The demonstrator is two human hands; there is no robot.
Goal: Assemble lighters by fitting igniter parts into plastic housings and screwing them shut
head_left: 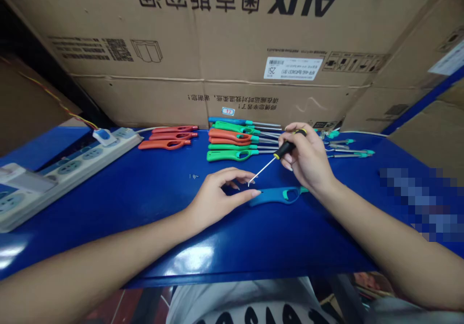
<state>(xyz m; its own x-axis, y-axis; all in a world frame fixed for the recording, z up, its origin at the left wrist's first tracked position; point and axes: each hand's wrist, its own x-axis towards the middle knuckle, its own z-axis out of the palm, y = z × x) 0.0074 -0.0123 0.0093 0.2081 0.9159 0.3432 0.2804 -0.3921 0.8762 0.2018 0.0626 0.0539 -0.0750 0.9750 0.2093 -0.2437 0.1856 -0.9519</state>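
My right hand (308, 155) grips a screwdriver (288, 149) with a black and yellow handle, its thin shaft slanting down to the left. Something tiny shows at the shaft's tip, too small to name for certain. Under it lies a blue long-necked lighter (271, 196) with a teal trigger, flat on the table; its neck end is partly hidden by my right wrist. My left hand (217, 193) is at the lighter's left end, thumb over or touching it. Its fingers curve apart from the thumb near the screwdriver tip, with nothing visible held.
Several finished-looking lighters (230, 156) in green, orange and blue lie behind my hands. Red lighter casings (165, 144) are further left, with small screws (194, 176) in front. A power strip (79, 162) runs along the left. A large cardboard box (217, 49) stands behind the blue table (174, 266).
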